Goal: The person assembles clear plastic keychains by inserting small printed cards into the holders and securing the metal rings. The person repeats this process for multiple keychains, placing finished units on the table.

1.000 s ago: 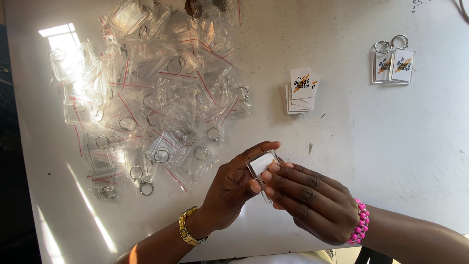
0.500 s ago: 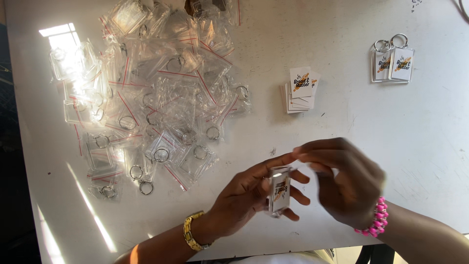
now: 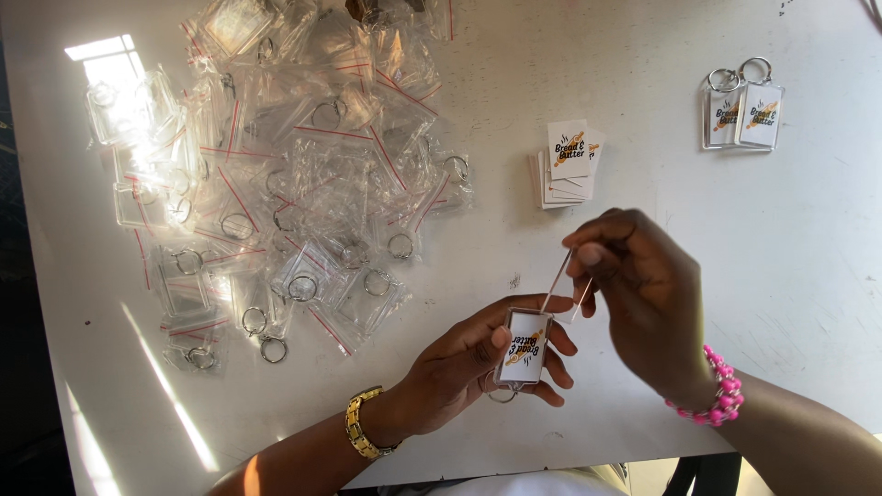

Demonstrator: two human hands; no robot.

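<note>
The white table (image 3: pixel 753 276) fills nearly everything I see. Across its upper left spreads a wide heap of clear plastic bags (image 3: pixel 294 174) with red seal strips, each holding a see-through keyring blank with a metal ring; sunlight glares off the far-left ones. Near the middle top lies a small stack of white printed cards (image 3: pixel 565 165), rectangular, each with a dark and orange mark. In the far upper right corner lie two finished keyrings (image 3: pixel 742 112), side by side and touching, clear cases with the same white card inside and rings at the top.

My left hand (image 3: pixel 469 363), gold bracelet at the wrist, is closed around a clear rectangular keyring case (image 3: pixel 524 347), thumb on its face and fingers behind; it sits just above the table's near edge, tilted slightly, a white card with the orange mark showing inside and its ring poking out below. My right hand (image 3: pixel 648 303), pink bead bracelet at the wrist, pinches a thin clear plastic cover piece (image 3: pixel 570 285) between thumb and fingertips, its lower edge meeting the top of the case.
</note>
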